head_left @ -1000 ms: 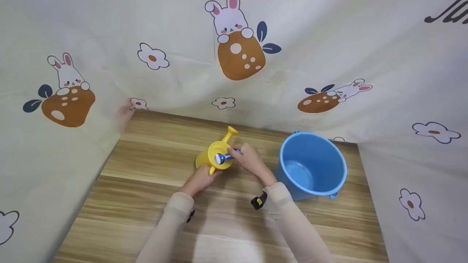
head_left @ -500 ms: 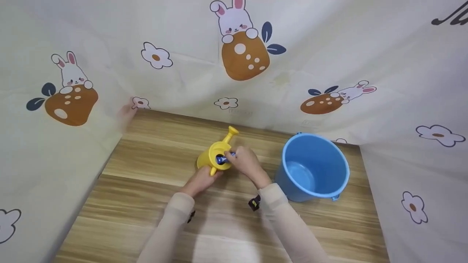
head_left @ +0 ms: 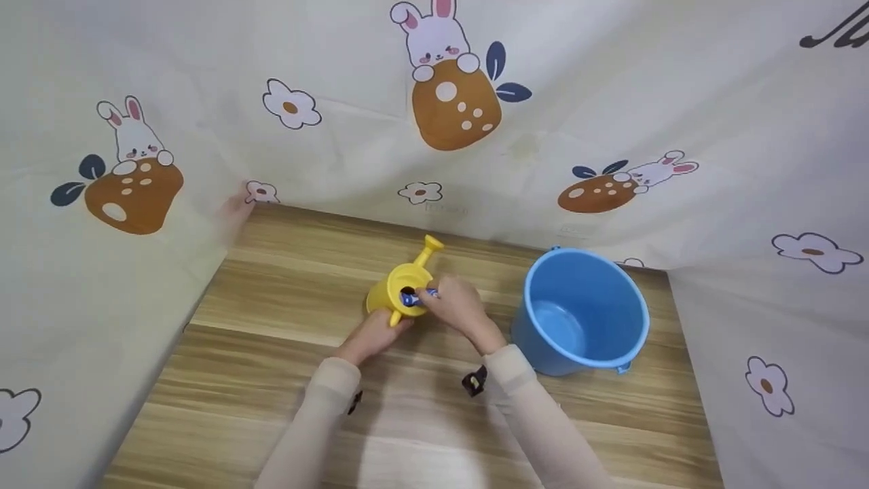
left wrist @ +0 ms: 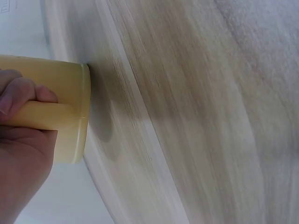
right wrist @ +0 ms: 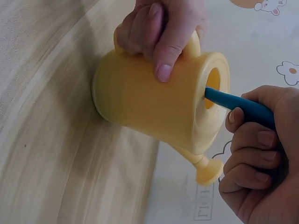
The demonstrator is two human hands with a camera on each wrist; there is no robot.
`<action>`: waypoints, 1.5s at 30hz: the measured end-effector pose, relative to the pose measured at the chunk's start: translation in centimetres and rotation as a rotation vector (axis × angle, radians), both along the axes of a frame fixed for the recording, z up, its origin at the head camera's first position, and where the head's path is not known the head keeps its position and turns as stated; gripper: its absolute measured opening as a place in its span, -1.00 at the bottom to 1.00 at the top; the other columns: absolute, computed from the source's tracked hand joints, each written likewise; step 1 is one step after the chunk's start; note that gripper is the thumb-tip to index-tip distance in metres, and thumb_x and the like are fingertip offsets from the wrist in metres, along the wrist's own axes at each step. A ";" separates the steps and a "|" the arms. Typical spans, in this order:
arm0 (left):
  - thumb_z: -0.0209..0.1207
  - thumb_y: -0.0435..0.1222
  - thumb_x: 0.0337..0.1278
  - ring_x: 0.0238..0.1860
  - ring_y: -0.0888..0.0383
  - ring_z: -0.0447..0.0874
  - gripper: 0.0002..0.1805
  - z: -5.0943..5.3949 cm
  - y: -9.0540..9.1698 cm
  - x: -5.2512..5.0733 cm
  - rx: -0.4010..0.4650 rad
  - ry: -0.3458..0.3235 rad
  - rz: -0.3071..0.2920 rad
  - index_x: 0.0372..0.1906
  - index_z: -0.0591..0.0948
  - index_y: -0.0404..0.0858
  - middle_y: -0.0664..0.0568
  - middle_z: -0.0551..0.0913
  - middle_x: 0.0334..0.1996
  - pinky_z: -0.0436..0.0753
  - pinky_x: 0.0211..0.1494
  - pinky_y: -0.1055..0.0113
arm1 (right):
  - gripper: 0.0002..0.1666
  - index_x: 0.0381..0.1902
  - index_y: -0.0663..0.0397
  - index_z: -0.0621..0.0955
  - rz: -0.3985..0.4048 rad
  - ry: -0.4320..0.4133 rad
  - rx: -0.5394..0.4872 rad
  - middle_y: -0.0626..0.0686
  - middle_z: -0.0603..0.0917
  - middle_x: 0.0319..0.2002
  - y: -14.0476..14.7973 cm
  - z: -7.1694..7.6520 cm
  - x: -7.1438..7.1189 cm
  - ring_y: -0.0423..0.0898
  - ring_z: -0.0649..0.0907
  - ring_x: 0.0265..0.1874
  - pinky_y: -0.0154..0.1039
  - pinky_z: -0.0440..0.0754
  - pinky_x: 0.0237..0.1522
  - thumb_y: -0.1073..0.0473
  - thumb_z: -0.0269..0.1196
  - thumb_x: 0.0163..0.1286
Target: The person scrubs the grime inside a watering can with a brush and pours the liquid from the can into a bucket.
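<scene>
My left hand (head_left: 375, 334) grips the handle of a yellow watering can (head_left: 382, 297), fingers curled round it in the left wrist view. The can's spout points away, and its mouth faces me. My right hand (head_left: 458, 303) holds the blue handle of a brush (right wrist: 247, 108), fingers curled round it. In the right wrist view the far end of the brush passes through the can's round opening (right wrist: 213, 77); the head of the brush is mostly hidden inside. Whether the base of the can touches the floor I cannot tell.
A large blue bucket (head_left: 577, 309) stands to the right of my right hand, with nothing visible inside. The floor (head_left: 285, 272) is wood-patterned. A pale cloth printed with rabbits and flowers (head_left: 326, 156) walls in the back and both sides.
My right hand has pushed the brush further into the watering can, so its pale head has gone from sight. The left hand keeps its grip on the handle.
</scene>
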State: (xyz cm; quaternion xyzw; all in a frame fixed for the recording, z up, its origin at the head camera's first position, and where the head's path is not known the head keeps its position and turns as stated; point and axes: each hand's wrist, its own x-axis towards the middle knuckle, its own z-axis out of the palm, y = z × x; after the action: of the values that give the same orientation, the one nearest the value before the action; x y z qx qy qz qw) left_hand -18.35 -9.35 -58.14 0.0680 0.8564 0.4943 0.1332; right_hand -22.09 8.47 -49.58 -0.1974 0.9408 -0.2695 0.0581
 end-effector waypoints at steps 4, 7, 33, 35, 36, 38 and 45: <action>0.14 -0.20 0.37 -0.26 0.17 0.50 -0.70 0.0 0.2 0.0 0.002 -0.002 0.002 0.06 0.59 -0.30 -0.02 0.63 -0.27 0.54 0.02 0.16 | -0.46 -0.75 -0.12 0.32 -0.011 -0.055 -0.053 -0.19 0.25 -0.75 0.7 0.3 0.1 -0.25 0.25 -0.72 -0.36 0.18 -0.62 -0.07 0.15 0.42; 0.15 -0.22 0.36 -0.25 0.16 0.51 -0.68 0.0 0.1 0.1 0.004 0.002 0.015 0.08 0.58 -0.31 -0.04 0.64 -0.24 0.54 0.03 0.15 | -0.49 -0.72 -0.10 0.36 -0.033 -0.104 -0.123 -0.18 0.28 -0.73 1.1 0.7 0.1 -0.24 0.27 -0.71 -0.35 0.20 -0.61 -0.08 0.16 0.41; 0.12 -0.16 0.38 -0.49 0.21 0.36 -0.79 0.3 0.3 0.2 -0.069 -0.020 -0.006 -0.29 0.58 -0.23 0.15 0.37 -0.58 0.40 -0.30 0.32 | -0.56 -0.68 -0.11 0.41 -0.047 -0.119 -0.208 -0.17 0.34 -0.71 1.3 0.7 0.2 -0.23 0.32 -0.68 -0.36 0.24 -0.58 -0.05 0.12 0.41; 0.12 -0.15 0.38 -0.48 0.21 0.37 -0.78 0.3 0.4 0.3 -0.073 -0.021 -0.008 -0.25 0.60 -0.23 0.15 0.37 -0.57 0.41 -0.29 0.31 | -0.55 -0.69 -0.11 0.40 -0.052 -0.116 -0.205 -0.16 0.33 -0.70 1.1 0.5 0.2 -0.23 0.31 -0.68 -0.35 0.24 -0.58 -0.05 0.12 0.41; 0.12 -0.14 0.38 -0.49 0.21 0.37 -0.78 0.3 0.4 0.3 -0.073 -0.022 -0.011 -0.24 0.60 -0.23 0.15 0.38 -0.58 0.41 -0.29 0.31 | -0.55 -0.69 -0.11 0.39 -0.052 -0.112 -0.203 -0.16 0.32 -0.70 1.0 0.3 0.1 -0.22 0.31 -0.68 -0.35 0.24 -0.57 -0.05 0.12 0.41; 0.12 -0.13 0.39 -0.51 0.22 0.36 -0.78 0.3 0.4 0.4 -0.081 -0.021 -0.015 -0.26 0.60 -0.22 0.15 0.37 -0.59 0.41 -0.32 0.32 | -0.54 -0.70 -0.12 0.36 -0.054 -0.107 -0.194 -0.17 0.31 -0.70 0.7 -0.1 0.1 -0.23 0.30 -0.67 -0.35 0.24 -0.56 -0.05 0.11 0.41; 0.11 -0.16 0.40 -0.54 0.22 0.37 -0.79 0.4 0.4 0.3 -0.070 -0.028 -0.032 -0.23 0.61 -0.22 0.15 0.39 -0.60 0.43 -0.35 0.33 | -0.53 -0.71 -0.13 0.35 -0.070 -0.139 -0.211 -0.17 0.32 -0.70 0.2 -1.0 0.1 -0.23 0.31 -0.67 -0.36 0.26 -0.55 -0.04 0.09 0.42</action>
State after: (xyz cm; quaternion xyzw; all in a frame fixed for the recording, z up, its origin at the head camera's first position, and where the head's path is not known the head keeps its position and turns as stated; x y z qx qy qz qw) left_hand -18.04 -8.91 -57.74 0.0699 0.8699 0.4628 0.1554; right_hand -21.97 8.67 -50.59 -0.1502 0.9073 -0.3816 0.0924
